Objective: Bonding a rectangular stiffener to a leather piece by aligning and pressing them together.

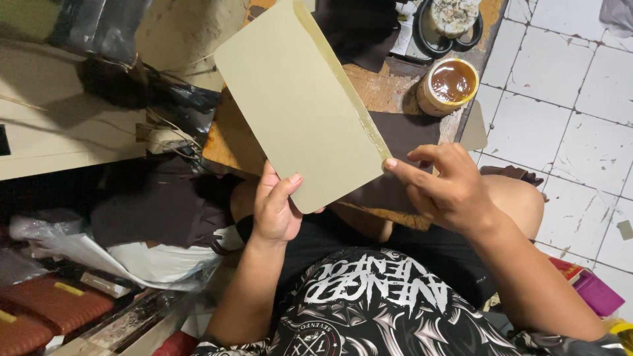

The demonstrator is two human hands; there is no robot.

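A large beige sheet of stiff material [300,99] with rounded corners is held up over a low wooden board [382,89]. A glossy strip of wet glue runs along the sheet's right edge. My left hand [275,206] grips the sheet's lower corner, thumb on top. My right hand [443,186] pinches the lower right edge near the glue strip with its fingertips. Dark brown leather pieces [402,135] lie on the board beneath the sheet.
An open tin of brown glue [450,84] stands on the board's far right corner, black scissors [448,36] behind it. Dark leather scraps [151,211] and plastic sheeting [132,257] pile up at the left. White tiled floor [567,99] lies to the right.
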